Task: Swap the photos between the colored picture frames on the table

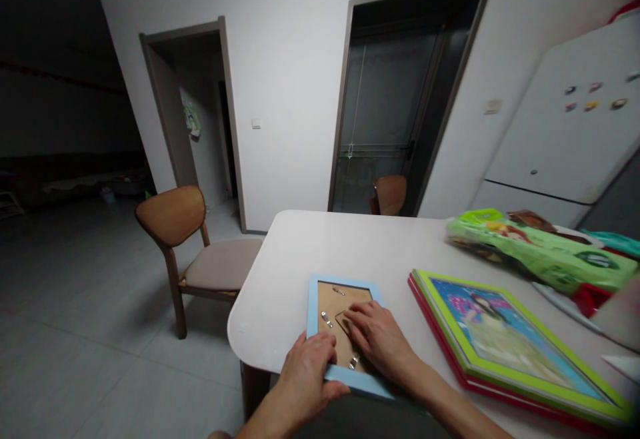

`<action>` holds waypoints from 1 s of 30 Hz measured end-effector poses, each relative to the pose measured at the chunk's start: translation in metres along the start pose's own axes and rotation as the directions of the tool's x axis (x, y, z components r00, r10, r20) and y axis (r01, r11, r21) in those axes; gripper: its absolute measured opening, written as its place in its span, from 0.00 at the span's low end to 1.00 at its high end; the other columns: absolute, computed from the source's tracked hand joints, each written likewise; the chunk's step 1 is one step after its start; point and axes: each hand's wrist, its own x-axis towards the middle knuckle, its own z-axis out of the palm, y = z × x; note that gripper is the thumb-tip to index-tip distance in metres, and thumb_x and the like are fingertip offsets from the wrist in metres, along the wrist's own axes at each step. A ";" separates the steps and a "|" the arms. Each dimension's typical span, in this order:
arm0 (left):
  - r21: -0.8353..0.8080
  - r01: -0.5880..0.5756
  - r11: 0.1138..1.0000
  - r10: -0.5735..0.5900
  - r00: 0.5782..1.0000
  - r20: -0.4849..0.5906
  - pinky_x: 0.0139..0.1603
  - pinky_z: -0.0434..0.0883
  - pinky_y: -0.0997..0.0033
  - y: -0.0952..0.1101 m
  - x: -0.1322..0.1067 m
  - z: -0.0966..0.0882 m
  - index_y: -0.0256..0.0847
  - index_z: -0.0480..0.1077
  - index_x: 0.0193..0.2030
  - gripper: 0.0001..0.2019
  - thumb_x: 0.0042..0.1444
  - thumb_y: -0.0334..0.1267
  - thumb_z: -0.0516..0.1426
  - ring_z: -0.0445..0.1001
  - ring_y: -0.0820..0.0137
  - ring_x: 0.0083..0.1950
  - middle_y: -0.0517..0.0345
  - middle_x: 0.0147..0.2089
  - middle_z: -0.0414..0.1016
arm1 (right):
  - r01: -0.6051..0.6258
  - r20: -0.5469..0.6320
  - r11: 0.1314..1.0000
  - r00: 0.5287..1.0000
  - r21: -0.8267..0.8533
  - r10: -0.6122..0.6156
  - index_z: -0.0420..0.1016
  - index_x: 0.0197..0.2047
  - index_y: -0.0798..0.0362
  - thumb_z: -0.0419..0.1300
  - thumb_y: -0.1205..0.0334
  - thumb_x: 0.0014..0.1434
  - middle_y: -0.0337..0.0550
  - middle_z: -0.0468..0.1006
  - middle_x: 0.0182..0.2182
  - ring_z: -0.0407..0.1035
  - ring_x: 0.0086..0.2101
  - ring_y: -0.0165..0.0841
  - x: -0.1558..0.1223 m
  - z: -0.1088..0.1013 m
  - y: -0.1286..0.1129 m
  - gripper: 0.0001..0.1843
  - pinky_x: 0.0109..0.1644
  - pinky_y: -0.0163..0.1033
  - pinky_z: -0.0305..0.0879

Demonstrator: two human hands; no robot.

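Note:
A light blue picture frame lies face down near the front edge of the white table, its brown backing board with small metal clips facing up. My left hand grips the frame's near left corner, fingers curled over the blue edge. My right hand rests flat on the backing board, fingers stretched toward the folded stand and one clip.
To the right lie stacked frames, a green one with a cartoon picture on top of a red one. A green plastic packet sits at the back right. A wooden chair stands left of the table; a white fridge is at the right.

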 end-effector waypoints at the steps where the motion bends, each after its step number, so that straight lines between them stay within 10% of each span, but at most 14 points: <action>1: 0.000 -0.006 1.000 0.006 1.000 0.002 0.55 0.51 0.62 0.000 0.000 0.000 0.42 0.63 0.40 0.19 0.41 0.43 0.61 0.59 0.66 0.53 0.56 0.53 0.62 | 0.014 0.017 0.999 1.000 0.038 -0.015 0.71 0.39 0.50 0.46 0.64 0.54 0.43 0.71 0.37 0.59 0.39 0.34 0.004 0.003 -0.006 0.15 0.42 0.38 0.52; 14: -0.041 -0.022 0.999 0.021 0.999 -0.029 0.56 0.51 0.62 -0.004 0.001 0.003 0.43 0.61 0.46 0.26 0.39 0.43 0.62 0.59 0.66 0.54 0.57 0.52 0.64 | 0.152 0.144 0.981 0.975 0.121 -0.169 0.72 0.30 0.50 0.50 0.63 0.52 0.42 0.71 0.34 0.60 0.37 0.33 0.022 0.013 -0.020 0.09 0.40 0.37 0.53; 19: -0.066 -0.031 0.997 0.026 0.997 -0.076 0.55 0.54 0.63 -0.003 0.000 0.004 0.41 0.65 0.41 0.21 0.37 0.41 0.63 0.62 0.66 0.51 0.56 0.49 0.66 | -0.163 0.087 0.975 0.985 0.151 0.151 0.70 0.41 0.53 0.46 0.63 0.54 0.45 0.73 0.36 0.64 0.38 0.31 0.040 0.021 0.001 0.16 0.41 0.34 0.55; 30: -0.088 0.014 0.996 -0.021 0.996 -0.085 0.56 0.52 0.59 0.000 -0.004 0.007 0.40 0.59 0.50 0.32 0.35 0.40 0.64 0.63 0.64 0.51 0.54 0.46 0.68 | -0.491 0.093 0.869 0.870 0.056 0.485 0.72 0.28 0.52 0.52 0.55 0.48 0.46 0.76 0.28 0.68 0.30 0.33 0.084 0.041 0.031 0.12 0.28 0.34 0.54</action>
